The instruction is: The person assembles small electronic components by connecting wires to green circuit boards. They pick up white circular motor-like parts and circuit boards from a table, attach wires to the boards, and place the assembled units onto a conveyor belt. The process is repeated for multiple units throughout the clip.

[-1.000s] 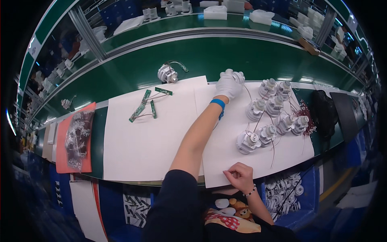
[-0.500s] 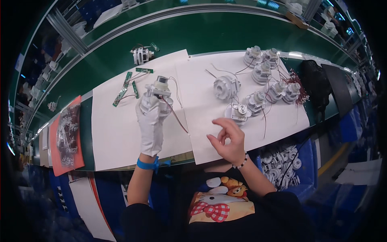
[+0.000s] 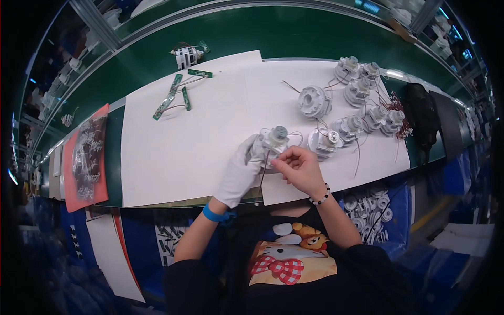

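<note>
The gloved left hand wraps a white unit; the right hand is half-curled against it, its hold unclear. Work seems midway: wired units stand rightward, green boards lie unattached, beyond and leftward.

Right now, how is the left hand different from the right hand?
The left hand wears a white glove; the right hand is bare. The left wrist has a blue band; the right has a beaded bracelet. The left hand holds the white motor; whether the right grips anything isn't clear. Both are at that same motor.
</note>
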Tool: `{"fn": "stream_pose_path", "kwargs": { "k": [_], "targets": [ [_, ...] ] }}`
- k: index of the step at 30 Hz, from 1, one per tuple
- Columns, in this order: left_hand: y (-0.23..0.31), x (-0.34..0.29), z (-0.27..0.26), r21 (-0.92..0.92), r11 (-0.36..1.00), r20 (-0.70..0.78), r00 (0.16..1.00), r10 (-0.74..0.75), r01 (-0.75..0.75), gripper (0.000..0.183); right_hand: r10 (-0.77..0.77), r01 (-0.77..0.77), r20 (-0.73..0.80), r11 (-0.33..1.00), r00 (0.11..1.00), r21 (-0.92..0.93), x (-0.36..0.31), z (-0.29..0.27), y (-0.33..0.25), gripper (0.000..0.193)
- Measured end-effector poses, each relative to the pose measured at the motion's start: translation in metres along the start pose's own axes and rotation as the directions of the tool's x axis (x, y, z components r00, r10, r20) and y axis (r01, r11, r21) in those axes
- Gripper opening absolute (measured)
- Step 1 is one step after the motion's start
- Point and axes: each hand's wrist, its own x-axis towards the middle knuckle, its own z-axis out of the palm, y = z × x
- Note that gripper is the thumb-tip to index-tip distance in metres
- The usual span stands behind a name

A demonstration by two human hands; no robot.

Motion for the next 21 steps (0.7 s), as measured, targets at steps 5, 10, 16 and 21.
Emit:
{"fn": "stream_pose_path", "kwargs": {
  "k": [5,10,16,21],
  "targets": [
    [0.036,-0.007,-0.026,0.796,0.512,0.13,0.917,0.378,-0.324,0.022,-0.253,0.217,-0.095,0.933,0.963,-0.288,-0.006,0.009,0.007,0.016],
    [0.052,0.04,-0.128,0.917,0.379,-0.099,0.844,0.527,-0.129,0.021,-0.244,0.215,-0.029,0.898,0.969,-0.385,-0.023,0.025,0.009,0.024],
    [0.0,0.108,-0.228,0.959,0.16,-0.271,0.919,0.286,0.233,0.024,-0.184,0.202,0.084,0.908,0.979,-0.366,-0.029,0.047,0.004,0.039],
    [-0.008,0.077,-0.185,0.987,0.118,-0.148,0.906,0.397,0.11,0.026,-0.236,0.276,0.147,0.764,0.961,-0.582,-0.02,0.052,0.023,0.036]
  ]
}}
